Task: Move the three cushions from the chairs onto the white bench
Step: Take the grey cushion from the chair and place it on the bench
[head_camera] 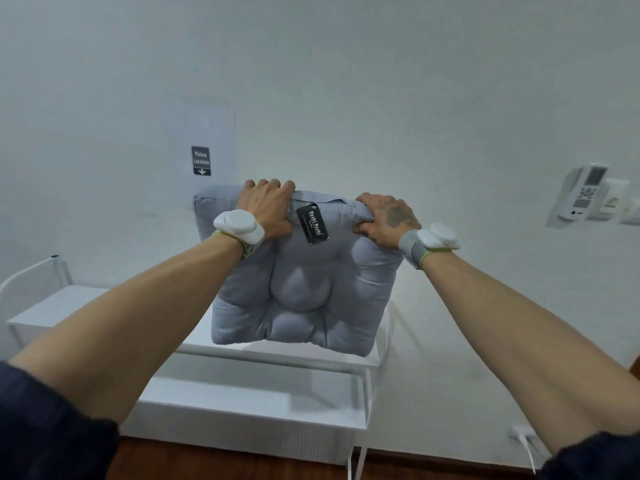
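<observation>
A grey tufted cushion [301, 292] with a black tag [312, 223] hangs upright in the air, held by its top edge. My left hand [268, 206] grips the top edge left of the tag. To the tag's right, my right hand [386, 216] clamps the same edge. Below the cushion stands a white metal chair [277, 393] with a bare white seat. A second white chair [48, 306] stands at the left, its seat also bare. No bench is in view.
A white wall fills the background, with a "Pickup Location" sign [201, 161] on it. A remote control in a wall holder [585, 195] and switches sit at the right. Dark wooden floor [207, 459] shows at the bottom, with a white cable [526, 445] at the lower right.
</observation>
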The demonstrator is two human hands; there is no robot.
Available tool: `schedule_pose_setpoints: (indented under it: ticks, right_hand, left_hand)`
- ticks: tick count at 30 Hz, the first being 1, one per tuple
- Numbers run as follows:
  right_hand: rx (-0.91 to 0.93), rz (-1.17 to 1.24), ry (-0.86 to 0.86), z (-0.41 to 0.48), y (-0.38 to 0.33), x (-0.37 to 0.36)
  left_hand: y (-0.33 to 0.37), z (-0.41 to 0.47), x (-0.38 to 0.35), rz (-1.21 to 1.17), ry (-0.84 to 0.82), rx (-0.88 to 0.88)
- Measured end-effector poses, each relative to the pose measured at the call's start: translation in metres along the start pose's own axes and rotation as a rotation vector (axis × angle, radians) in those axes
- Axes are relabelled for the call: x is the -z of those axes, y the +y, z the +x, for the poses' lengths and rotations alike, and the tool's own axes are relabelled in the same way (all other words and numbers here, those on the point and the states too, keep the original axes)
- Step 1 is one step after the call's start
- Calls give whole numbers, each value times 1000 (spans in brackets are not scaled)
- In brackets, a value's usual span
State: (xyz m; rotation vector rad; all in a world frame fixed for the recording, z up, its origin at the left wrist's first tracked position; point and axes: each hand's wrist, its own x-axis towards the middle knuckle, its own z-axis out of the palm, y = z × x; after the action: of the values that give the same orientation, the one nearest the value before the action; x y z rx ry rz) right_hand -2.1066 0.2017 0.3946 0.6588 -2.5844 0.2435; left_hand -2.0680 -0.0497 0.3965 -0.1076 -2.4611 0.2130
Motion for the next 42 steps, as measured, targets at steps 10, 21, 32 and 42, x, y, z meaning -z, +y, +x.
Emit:
schedule_pose_setpoints:
  ticks: [10,21,32,42]
  right_hand:
    - [-107,-44,-79,53,30,-54]
    - [-139,-24,-197,122,77,-109]
    - [5,-253,20,151,102,-174]
    - [-158,-258,-72,148,88,-178]
  left_hand:
    - [-10,59,-90,-80,-34,-81]
    - [-8,119,-166,-122,-184,-55]
    - [-26,132,-225,-106,-187,-39]
    - [-24,121,-231,-108,-153,16]
